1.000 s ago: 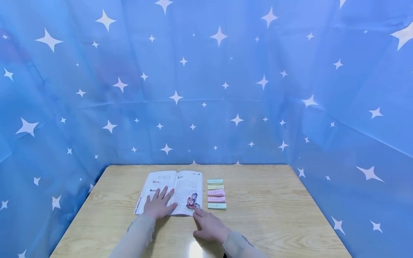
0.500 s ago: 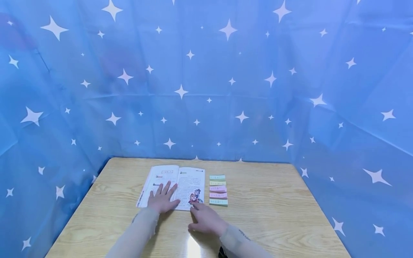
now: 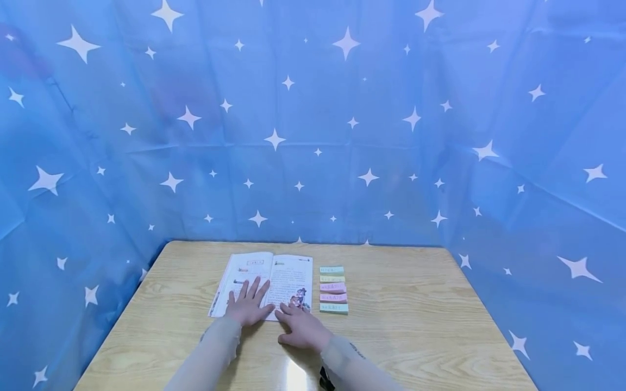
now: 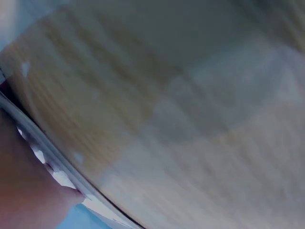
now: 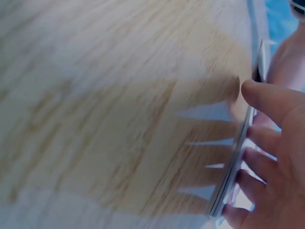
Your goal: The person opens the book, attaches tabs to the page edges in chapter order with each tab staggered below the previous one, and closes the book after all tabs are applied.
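An open book (image 3: 293,277) lies on the wooden table, printed text on both pages and a cartoon picture low on the right page. Fingers spread, my left hand (image 3: 246,309) rests flat across the lower left page and the fold. My right hand (image 3: 304,328) is at the bottom edge of the right page, its fingertips over the paper and its thumb towards the table. In the right wrist view, the relaxed fingers (image 5: 261,164) lie along the book's edge, with the thumb apart from them. Only part of the left hand (image 4: 28,186) shows in the left wrist view.
Several coloured paper strips (image 3: 333,288) with handwriting, green, yellow and pink, lie in a column just right of the book. A blue curtain (image 3: 313,136) with white stars surrounds the table (image 3: 415,326). A small black object (image 3: 325,378) shows beneath the right forearm.
My right hand has slid left along the book's bottom edge, closer to the left hand. The left hand stays spread on the page. The head view has tilted slightly.
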The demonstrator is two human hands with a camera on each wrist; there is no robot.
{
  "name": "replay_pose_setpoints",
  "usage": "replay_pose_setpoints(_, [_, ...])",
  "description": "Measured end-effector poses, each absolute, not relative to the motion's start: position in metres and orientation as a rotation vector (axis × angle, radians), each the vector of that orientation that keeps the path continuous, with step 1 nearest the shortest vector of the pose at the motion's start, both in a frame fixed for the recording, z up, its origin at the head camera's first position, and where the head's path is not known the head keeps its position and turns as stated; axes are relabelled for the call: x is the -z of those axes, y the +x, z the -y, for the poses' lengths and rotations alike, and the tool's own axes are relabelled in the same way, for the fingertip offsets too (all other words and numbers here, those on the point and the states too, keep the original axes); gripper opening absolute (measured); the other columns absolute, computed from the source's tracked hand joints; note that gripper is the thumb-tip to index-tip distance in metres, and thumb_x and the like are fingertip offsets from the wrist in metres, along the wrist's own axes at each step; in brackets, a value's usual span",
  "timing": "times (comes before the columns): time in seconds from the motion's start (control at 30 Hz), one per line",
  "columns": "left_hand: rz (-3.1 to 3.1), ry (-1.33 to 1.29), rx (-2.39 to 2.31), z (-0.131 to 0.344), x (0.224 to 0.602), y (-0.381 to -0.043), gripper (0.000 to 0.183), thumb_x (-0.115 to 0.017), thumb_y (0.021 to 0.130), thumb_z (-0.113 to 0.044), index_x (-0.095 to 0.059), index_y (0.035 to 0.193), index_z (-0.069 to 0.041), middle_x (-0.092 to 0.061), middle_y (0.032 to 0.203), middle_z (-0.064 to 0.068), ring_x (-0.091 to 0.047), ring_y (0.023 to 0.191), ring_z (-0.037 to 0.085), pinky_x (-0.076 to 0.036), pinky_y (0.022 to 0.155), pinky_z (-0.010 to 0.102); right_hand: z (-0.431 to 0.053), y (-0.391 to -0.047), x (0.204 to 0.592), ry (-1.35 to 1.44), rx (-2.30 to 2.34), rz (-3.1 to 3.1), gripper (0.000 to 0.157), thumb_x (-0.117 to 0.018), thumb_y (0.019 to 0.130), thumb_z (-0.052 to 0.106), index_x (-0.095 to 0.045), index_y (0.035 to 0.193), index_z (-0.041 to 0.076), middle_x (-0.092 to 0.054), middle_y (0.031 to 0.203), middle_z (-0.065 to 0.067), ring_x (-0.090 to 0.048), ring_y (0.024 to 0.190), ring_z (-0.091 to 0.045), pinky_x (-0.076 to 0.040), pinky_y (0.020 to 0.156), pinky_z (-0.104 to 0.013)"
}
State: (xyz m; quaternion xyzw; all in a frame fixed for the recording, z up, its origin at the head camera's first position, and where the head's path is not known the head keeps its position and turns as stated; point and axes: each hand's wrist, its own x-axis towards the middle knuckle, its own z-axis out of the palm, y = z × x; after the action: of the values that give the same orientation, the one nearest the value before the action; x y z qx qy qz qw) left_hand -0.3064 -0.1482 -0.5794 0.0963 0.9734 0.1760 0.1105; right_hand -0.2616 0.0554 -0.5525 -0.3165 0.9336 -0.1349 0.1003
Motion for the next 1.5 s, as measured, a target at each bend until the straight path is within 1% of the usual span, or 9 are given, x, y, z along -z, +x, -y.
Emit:
replay_pose_setpoints(0.17, [-2.856,0.249,-0.581,0.157,0.571,-0.316,0.066,-0.028,0.101,-0.055,-0.020,0.156,-0.019,-0.009,0.162,0.011,-0.002,0.146,0.039,0.004,0.109,0.069,-0.055,-0.269,0.553,-0.925,0.406,-2.759,0.065,-0.067,0.087,0.039,-0.048,0.144,0.014,-0.038,0.152,-0.006,-0.035,0.139,-0.026,-0.030,0.112,-0.049])
replay_pose_setpoints(0.43, [-2.842,0.083,-0.546,0.186,0.572,-0.309,0.063,-0.029,0.103,-0.048,-0.020,0.156,-0.015,-0.007,0.161,0.015,0.001,0.145,0.042,0.004,0.109,0.069,-0.055,-0.264,0.553,-0.940,0.420,-2.744,0.065,-0.068,0.085,0.043,-0.051,0.141,0.015,-0.042,0.149,-0.006,-0.040,0.136,-0.028,-0.034,0.109,-0.049])
replay_pose_setpoints(0.53, [-2.839,0.087,-0.564,0.187,0.569,-0.309,0.063,-0.029,0.103,-0.048,-0.019,0.156,-0.015,-0.005,0.161,0.015,0.002,0.145,0.041,0.006,0.108,0.069,-0.050,-0.270,0.547,-1.009,0.426,-2.762,0.045,-0.065,0.088,0.042,-0.065,0.120,0.010,-0.058,0.133,-0.007,-0.059,0.115,-0.025,-0.049,0.094,-0.041])
replay_pose_setpoints(0.63, [-2.841,0.081,-0.587,0.189,0.568,-0.311,0.062,-0.029,0.103,-0.048,-0.019,0.156,-0.015,-0.005,0.161,0.015,0.003,0.145,0.041,0.008,0.108,0.069,-0.042,-0.280,0.542,-1.051,0.437,-2.799,0.041,-0.062,0.091,0.043,-0.067,0.115,0.009,-0.063,0.126,-0.007,-0.062,0.107,-0.023,-0.052,0.089,-0.036])
replay_pose_setpoints(0.7, [-2.838,0.074,-0.615,0.191,0.571,-0.312,0.064,-0.030,0.103,-0.048,-0.020,0.156,-0.014,-0.006,0.161,0.016,0.003,0.145,0.042,0.011,0.107,0.069,-0.036,-0.285,0.541,-1.055,0.444,-2.807,0.048,-0.060,0.092,0.044,-0.064,0.124,0.009,-0.060,0.132,-0.007,-0.059,0.116,-0.024,-0.048,0.097,-0.037])
replay_pose_setpoints(0.8, [-2.823,0.063,-0.623,0.193,0.581,-0.314,0.071,-0.027,0.100,-0.057,-0.017,0.156,-0.016,-0.003,0.162,0.014,0.006,0.145,0.040,0.015,0.107,0.067,-0.029,-0.291,0.543,-1.018,0.443,-2.789,0.062,-0.059,0.092,0.048,-0.051,0.141,0.010,-0.046,0.147,-0.006,-0.043,0.134,-0.027,-0.037,0.108,-0.047])
replay_pose_setpoints(1.0, [-2.860,0.089,-0.642,0.193,0.601,-0.317,0.079,-0.024,0.095,-0.068,-0.020,0.156,-0.018,-0.004,0.162,0.012,0.005,0.146,0.039,0.015,0.106,0.067,-0.019,-0.304,0.548,-0.919,0.433,-2.735,0.067,-0.056,0.093,0.051,-0.043,0.147,0.013,-0.037,0.153,0.002,-0.031,0.141,-0.024,-0.029,0.108,-0.062])
replay_pose_setpoints(1.2, [-2.864,0.084,-0.657,0.189,0.602,-0.315,0.081,-0.022,0.094,-0.069,-0.020,0.156,-0.018,-0.003,0.162,0.012,0.008,0.146,0.039,0.017,0.106,0.066,-0.018,-0.312,0.554,-0.895,0.392,-2.753,0.065,-0.056,0.094,0.050,-0.043,0.147,0.016,-0.035,0.154,0.005,-0.032,0.141,-0.020,-0.031,0.107,-0.061])
replay_pose_setpoints(1.5, [-2.880,0.079,-0.603,0.192,0.606,-0.320,0.079,-0.026,0.095,-0.068,-0.019,0.156,-0.019,-0.003,0.162,0.011,0.006,0.146,0.039,0.018,0.105,0.067,-0.014,-0.311,0.554,-0.872,0.418,-2.793,0.068,-0.060,0.091,0.050,-0.046,0.145,0.012,-0.039,0.152,0.000,-0.038,0.137,-0.022,-0.036,0.103,-0.062])
